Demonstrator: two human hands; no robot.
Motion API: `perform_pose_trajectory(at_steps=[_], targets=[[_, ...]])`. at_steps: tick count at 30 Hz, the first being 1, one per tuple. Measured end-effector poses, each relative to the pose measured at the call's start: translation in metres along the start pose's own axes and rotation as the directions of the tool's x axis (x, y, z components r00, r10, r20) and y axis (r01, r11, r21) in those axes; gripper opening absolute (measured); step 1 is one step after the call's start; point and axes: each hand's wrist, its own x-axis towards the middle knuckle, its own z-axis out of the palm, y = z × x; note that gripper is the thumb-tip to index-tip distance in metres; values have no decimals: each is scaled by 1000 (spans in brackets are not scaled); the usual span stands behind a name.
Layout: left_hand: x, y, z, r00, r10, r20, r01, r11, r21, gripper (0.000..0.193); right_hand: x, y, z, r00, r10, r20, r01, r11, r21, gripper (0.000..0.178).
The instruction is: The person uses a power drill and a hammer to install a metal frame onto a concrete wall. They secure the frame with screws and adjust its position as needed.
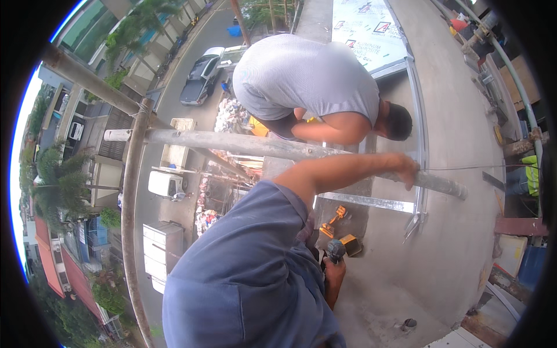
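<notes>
My left arm stretches across to a grey metal scaffold pipe (226, 140). My left hand (407, 169) is closed over this pipe near its right end. Lower down, my right hand (334, 270) grips a dark power drill (336, 249); its lower part is hidden by my fingers. Just beyond the drill, a yellow-and-black object (351, 245) rests on the concrete, its kind unclear. A yellow cordless drill (335, 220) lies past it. Across the pipe, a metal frame (371, 202) of silvery channels lies on the concrete surface, with a bent metal piece (414, 223) at its corner.
A co-worker in a grey striped top (301, 72) bends over the frame. A panel with printed white film (368, 29) lies beyond. Upright scaffold pole (134, 191) stands left, with a drop to the street (180, 98) and parked vehicles. A pipe stub (409, 325) pokes from the concrete.
</notes>
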Motion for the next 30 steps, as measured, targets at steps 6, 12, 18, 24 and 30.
perform_pose_trajectory(at_steps=[6, 12, 18, 24, 30], targets=[[7, -11, -13, 948, 58, 312, 60, 933, -355, 65, 19, 38, 20, 990, 9, -140, 13, 988, 151, 19], [10, -33, 0, 937, 125, 327, 103, 794, -599, 62, 11, 58, 29, 983, 163, -90, -138, 963, 233, 23], [6, -26, -18, 954, 111, 280, 6, 921, -389, 73, 8, 41, 21, 960, 225, -167, -215, 973, 81, 28], [16, -19, -14, 986, 60, 156, -35, 987, -157, 81, 5, 1, -3, 924, 381, -6, -381, 924, 34, 62], [14, -4, -11, 967, 24, 254, 86, 906, -414, 72, 4, 2, -12, 893, 449, 26, -449, 893, 8, 60]])
